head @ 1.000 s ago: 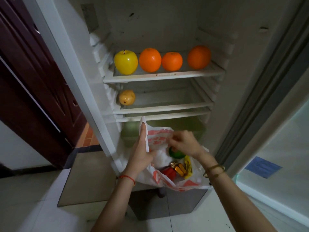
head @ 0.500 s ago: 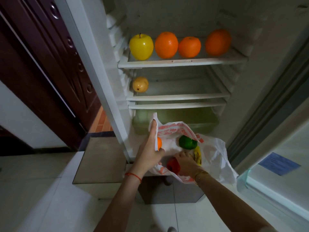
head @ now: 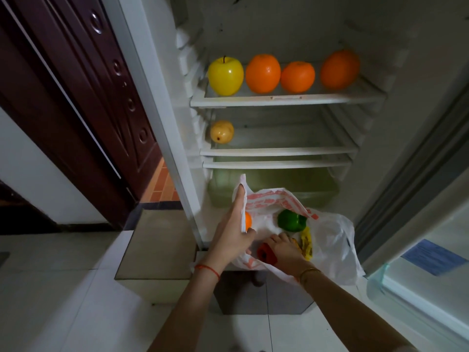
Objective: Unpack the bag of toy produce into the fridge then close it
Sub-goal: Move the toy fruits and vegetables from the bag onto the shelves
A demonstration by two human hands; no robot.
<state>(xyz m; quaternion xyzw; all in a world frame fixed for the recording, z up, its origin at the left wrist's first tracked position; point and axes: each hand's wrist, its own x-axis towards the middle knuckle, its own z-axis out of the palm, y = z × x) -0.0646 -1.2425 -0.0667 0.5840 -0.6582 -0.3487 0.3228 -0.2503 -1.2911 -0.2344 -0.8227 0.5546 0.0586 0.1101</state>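
Head view: my left hand [head: 232, 235] pinches the rim of the white and orange plastic bag [head: 330, 240] at the fridge's bottom front edge, holding it open. My right hand [head: 284, 250] reaches inside, fingers closed around a red toy fruit [head: 264, 252]. A green toy pepper [head: 291, 221] lies deeper in.

No legible text. Red-orange print on plastic bag [head: 274, 201] unreadable; blue label [head: 434, 255] on fridge door [head: 418, 288] too blurred to read.
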